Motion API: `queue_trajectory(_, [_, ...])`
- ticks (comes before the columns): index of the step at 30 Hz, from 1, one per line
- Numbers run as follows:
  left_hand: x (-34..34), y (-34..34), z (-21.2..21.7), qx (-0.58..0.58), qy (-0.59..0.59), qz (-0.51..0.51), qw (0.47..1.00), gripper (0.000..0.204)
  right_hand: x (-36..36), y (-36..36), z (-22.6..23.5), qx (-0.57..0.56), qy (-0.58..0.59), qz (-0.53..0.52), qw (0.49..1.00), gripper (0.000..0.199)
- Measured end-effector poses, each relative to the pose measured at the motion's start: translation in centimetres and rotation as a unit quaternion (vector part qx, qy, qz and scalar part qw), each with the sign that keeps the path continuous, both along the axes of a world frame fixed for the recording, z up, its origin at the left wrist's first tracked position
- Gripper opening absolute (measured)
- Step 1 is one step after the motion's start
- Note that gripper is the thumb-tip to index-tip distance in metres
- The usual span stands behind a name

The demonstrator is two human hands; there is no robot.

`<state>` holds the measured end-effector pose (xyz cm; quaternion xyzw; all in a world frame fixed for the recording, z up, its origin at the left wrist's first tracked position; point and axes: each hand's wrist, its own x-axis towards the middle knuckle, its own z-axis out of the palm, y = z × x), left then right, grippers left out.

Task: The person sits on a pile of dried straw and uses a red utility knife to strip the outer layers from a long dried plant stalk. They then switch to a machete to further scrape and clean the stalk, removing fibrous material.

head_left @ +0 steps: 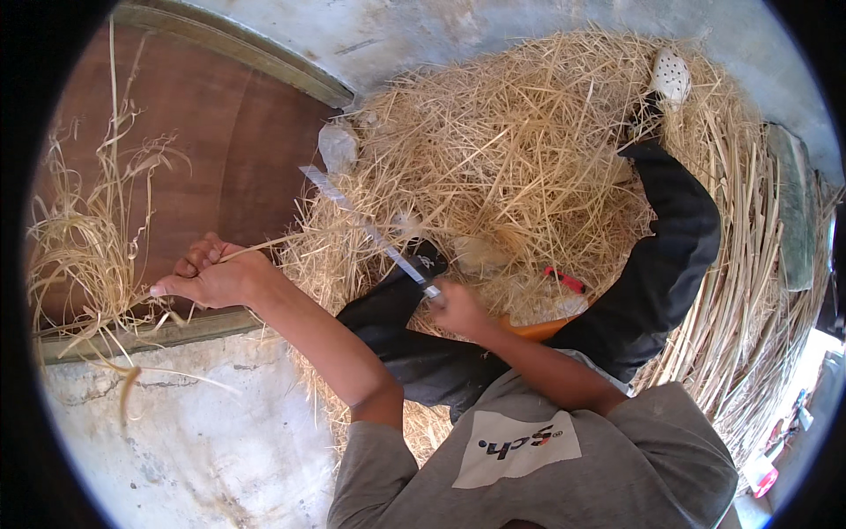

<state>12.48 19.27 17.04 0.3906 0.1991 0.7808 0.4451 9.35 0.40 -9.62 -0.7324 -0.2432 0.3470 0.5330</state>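
Note:
My left hand [211,271] is closed around dry straw stalks at the left, their curling leafy ends [88,247] fanning out beyond my fist. From its other side a pale stalk [295,236] runs toward the heap. Slightly blurred, my right hand [458,310] grips one end of a long, thin, pale knife [374,234] in front of my body. The blade slants up and left, and its far end lies near a whitish block. The blade and the stalk cross in the picture; whether they touch I cannot tell.
A broad straw heap [493,141] lies between my black-trousered legs, with a red-handled tool [565,279] on it. Long stalks [731,256] are stacked at the right, near a greenish slab [790,207]. A brown door panel [220,123] and a whitish block [338,146] stand left.

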Motion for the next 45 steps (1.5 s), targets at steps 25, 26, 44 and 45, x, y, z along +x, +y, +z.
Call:
queue_trajectory(25, [0.2, 0.1, 0.0, 0.013, -0.022, -0.013, 1.000, 0.056, 2.5, -1.3, -8.5, -0.005, -0.004, 0.007, 1.000, 0.038])
queue_trajectory(26, [0.3, 0.2, 0.1, 0.010, -0.030, -0.016, 0.999, 0.056, 2.7, -1.2, -7.4, -0.001, 0.028, 0.011, 1.000, 0.040])
queue_trajectory(44, [0.1, 0.7, 0.4, -0.011, 0.002, 0.001, 1.000, 0.057, 1.4, -8.1, -24.5, -0.223, -0.056, -0.007, 0.973, 0.027])
queue_trajectory(45, [-0.2, 1.0, 0.2, -0.003, 0.006, -0.008, 1.000, 0.057, 1.4, -8.6, -23.7, -0.231, -0.032, -0.020, 0.972, 0.026])
